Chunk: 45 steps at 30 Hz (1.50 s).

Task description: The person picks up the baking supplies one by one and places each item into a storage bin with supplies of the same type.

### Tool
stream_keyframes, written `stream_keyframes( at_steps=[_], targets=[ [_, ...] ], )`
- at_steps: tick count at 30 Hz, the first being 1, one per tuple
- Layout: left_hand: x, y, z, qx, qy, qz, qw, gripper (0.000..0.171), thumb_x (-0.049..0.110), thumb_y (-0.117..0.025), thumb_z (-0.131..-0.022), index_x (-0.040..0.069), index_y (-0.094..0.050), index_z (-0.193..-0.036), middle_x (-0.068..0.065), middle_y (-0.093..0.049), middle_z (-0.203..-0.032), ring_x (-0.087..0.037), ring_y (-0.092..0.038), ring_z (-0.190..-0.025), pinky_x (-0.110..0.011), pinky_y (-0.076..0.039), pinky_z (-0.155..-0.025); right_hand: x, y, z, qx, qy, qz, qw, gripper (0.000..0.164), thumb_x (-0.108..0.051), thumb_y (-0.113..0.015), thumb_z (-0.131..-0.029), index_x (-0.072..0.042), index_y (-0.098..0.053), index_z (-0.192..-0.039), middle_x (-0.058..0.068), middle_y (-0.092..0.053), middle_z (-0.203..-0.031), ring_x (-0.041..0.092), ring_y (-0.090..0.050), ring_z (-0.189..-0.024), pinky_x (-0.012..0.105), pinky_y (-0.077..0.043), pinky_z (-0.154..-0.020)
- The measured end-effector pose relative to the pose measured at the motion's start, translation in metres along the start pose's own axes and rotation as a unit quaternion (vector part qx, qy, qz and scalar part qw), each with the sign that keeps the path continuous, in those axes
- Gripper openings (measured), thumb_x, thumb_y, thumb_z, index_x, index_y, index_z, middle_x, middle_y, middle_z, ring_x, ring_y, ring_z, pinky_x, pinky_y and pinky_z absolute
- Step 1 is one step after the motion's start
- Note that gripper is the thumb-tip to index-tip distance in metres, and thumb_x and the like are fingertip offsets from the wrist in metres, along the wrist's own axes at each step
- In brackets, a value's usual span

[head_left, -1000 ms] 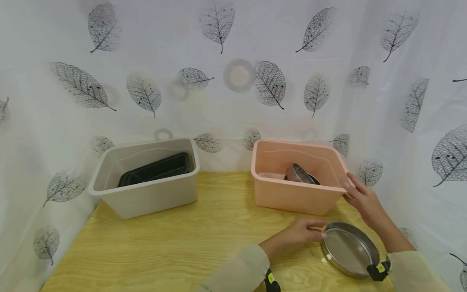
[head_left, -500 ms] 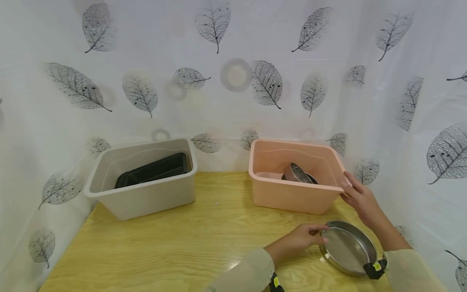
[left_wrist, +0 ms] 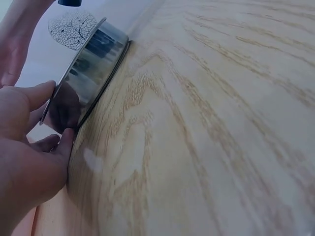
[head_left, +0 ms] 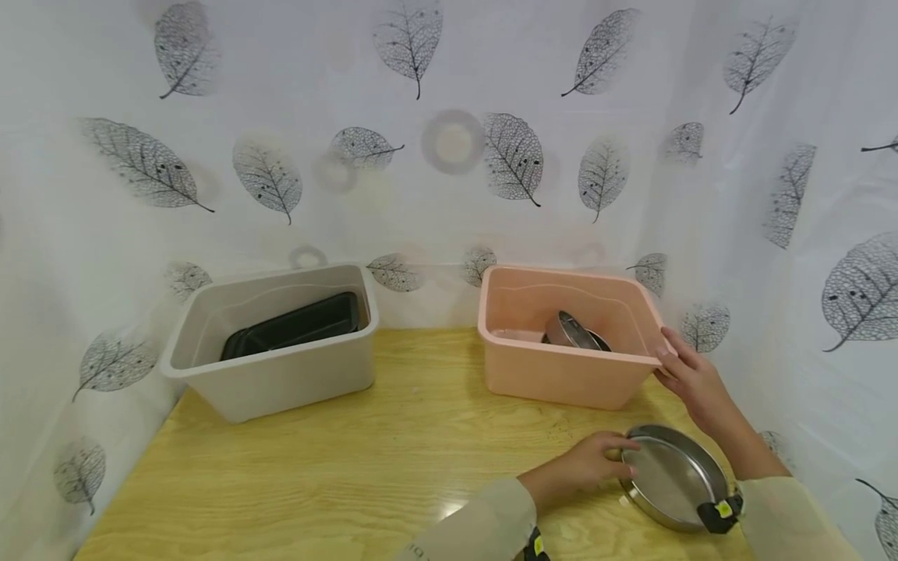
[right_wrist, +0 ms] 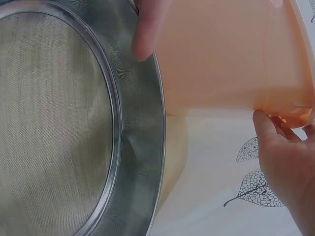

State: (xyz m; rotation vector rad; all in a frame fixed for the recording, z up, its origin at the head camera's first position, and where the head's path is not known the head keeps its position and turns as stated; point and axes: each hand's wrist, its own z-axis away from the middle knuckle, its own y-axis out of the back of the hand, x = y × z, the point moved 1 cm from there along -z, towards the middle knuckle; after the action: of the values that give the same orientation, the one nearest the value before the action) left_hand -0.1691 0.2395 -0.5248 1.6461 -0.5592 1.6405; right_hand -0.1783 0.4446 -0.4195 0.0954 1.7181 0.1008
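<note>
A round stainless-steel sieve [head_left: 669,479] with a fine mesh bottom [right_wrist: 54,123] lies near the table's right edge, in front of the pink plastic bin [head_left: 554,378]. My left hand [head_left: 585,463] grips the sieve's left side; in the left wrist view its digits are at the upper rim and the lower edge of the steel wall [left_wrist: 91,71]. A fingertip reaches over the rim in the right wrist view. My right hand [head_left: 698,389] holds the bin's front right corner, fingers at the rim. That wrist's strap partly covers the sieve in the head view.
Inside the pink bin lie round metal pieces [head_left: 575,333], partly hidden by its front wall. A grey bin [head_left: 281,386] at the left holds dark rectangular pans [head_left: 295,326]. A leaf-print curtain [head_left: 449,218] hangs behind the wooden table [head_left: 316,475].
My left hand has moved slightly right, its fingers going from the sieve's edge to over its rim. My right hand stays on the bin's corner. The head view has shifted slightly.
</note>
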Motion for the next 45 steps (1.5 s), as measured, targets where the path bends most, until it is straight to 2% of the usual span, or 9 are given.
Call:
stream_keyframes(
  at_steps=[5, 10, 18, 24, 26, 31, 36, 41, 45],
  targets=[
    [0.003, -0.002, 0.003, -0.013, 0.022, -0.002, 0.9997, 0.04, 0.022, -0.069, -0.097, 0.027, -0.065, -0.136, 0.009, -0.047, -0.154, -0.013, -0.041, -0.143, -0.035, -0.041, -0.114, 0.002, 0.001, -0.001, 0.001, 0.001, 0.0, 1.0, 0.067, -0.02, -0.044, -0.109, -0.005, -0.005, -0.162, 0.026, 0.014, -0.165, -0.015, -0.055, -0.113, 0.011, -0.05, -0.093],
    [0.0, -0.003, 0.002, -0.021, 0.026, -0.005, 0.9994, 0.046, 0.024, -0.067, -0.098, 0.036, -0.058, -0.142, 0.014, -0.045, -0.154, -0.008, -0.042, -0.141, -0.03, -0.043, -0.113, 0.003, 0.003, 0.0, -0.005, 0.003, -0.004, 1.0, 0.066, -0.019, -0.042, -0.11, -0.006, -0.005, -0.162, 0.022, 0.016, -0.166, -0.015, -0.054, -0.114, 0.011, -0.05, -0.093],
    [0.002, 0.005, 0.005, -0.044, 0.018, -0.041, 0.998, 0.049, 0.027, -0.063, -0.101, 0.038, -0.051, -0.147, 0.016, -0.038, -0.158, -0.005, -0.04, -0.143, -0.027, -0.038, -0.116, 0.002, 0.002, 0.0, -0.008, 0.0, -0.003, 1.0, 0.066, -0.019, -0.042, -0.11, -0.008, -0.005, -0.163, 0.019, 0.016, -0.167, -0.016, -0.054, -0.114, 0.012, -0.05, -0.094],
    [0.005, 0.019, 0.006, -0.064, -0.02, -0.08, 0.9945, 0.049, 0.026, -0.058, -0.104, 0.035, -0.047, -0.15, 0.013, -0.036, -0.16, -0.013, -0.048, -0.138, -0.023, -0.044, -0.108, 0.001, 0.001, 0.0, -0.005, 0.002, -0.012, 1.0, 0.066, -0.02, -0.042, -0.11, -0.007, -0.005, -0.162, 0.021, 0.014, -0.167, -0.015, -0.054, -0.114, 0.012, -0.05, -0.094],
    [0.005, 0.022, 0.006, -0.057, -0.02, -0.063, 0.9962, 0.048, 0.025, -0.06, -0.103, 0.034, -0.049, -0.149, 0.012, -0.04, -0.159, -0.014, -0.053, -0.134, -0.022, -0.048, -0.101, 0.0, 0.001, 0.0, -0.001, 0.001, -0.016, 1.0, 0.066, -0.02, -0.043, -0.11, -0.006, -0.005, -0.162, 0.023, 0.014, -0.167, -0.015, -0.055, -0.114, 0.012, -0.05, -0.093],
    [0.0, 0.026, 0.008, -0.029, -0.002, 0.024, 0.9993, 0.046, 0.02, -0.063, -0.101, 0.034, -0.057, -0.143, 0.01, -0.047, -0.152, -0.012, -0.058, -0.127, -0.021, -0.055, -0.079, 0.0, 0.001, -0.001, 0.004, -0.005, -0.027, 1.0, 0.067, -0.019, -0.043, -0.109, -0.007, -0.005, -0.162, 0.022, 0.013, -0.167, -0.014, -0.055, -0.113, 0.013, -0.05, -0.094],
    [-0.004, 0.03, 0.011, -0.012, -0.001, 0.092, 0.9957, 0.045, 0.014, -0.065, -0.098, 0.03, -0.061, -0.14, 0.006, -0.057, -0.142, -0.003, -0.062, -0.107, -0.02, -0.053, -0.073, 0.001, 0.0, -0.002, 0.0, -0.002, -0.024, 1.0, 0.066, -0.019, -0.043, -0.109, -0.006, -0.006, -0.162, 0.02, 0.014, -0.167, -0.015, -0.055, -0.113, 0.013, -0.05, -0.095],
    [-0.002, 0.038, 0.016, -0.012, -0.006, 0.155, 0.9878, 0.048, 0.005, -0.063, -0.098, 0.02, -0.06, -0.143, -0.006, -0.069, -0.117, -0.007, -0.061, -0.082, -0.022, -0.052, -0.066, 0.003, 0.0, -0.002, 0.003, -0.006, -0.022, 1.0, 0.067, -0.02, -0.044, -0.109, -0.005, -0.006, -0.162, 0.02, 0.013, -0.167, -0.015, -0.055, -0.113, 0.012, -0.05, -0.093],
    [0.004, 0.048, 0.019, -0.022, -0.007, 0.181, 0.9833, 0.049, 0.005, -0.062, -0.098, 0.019, -0.058, -0.145, -0.006, -0.066, -0.124, -0.01, -0.06, -0.084, -0.024, -0.053, -0.07, 0.002, 0.002, -0.002, 0.007, -0.007, -0.024, 1.0, 0.066, -0.02, -0.044, -0.109, -0.005, -0.006, -0.162, 0.023, 0.012, -0.167, -0.014, -0.057, -0.112, 0.013, -0.051, -0.093]
  ],
)
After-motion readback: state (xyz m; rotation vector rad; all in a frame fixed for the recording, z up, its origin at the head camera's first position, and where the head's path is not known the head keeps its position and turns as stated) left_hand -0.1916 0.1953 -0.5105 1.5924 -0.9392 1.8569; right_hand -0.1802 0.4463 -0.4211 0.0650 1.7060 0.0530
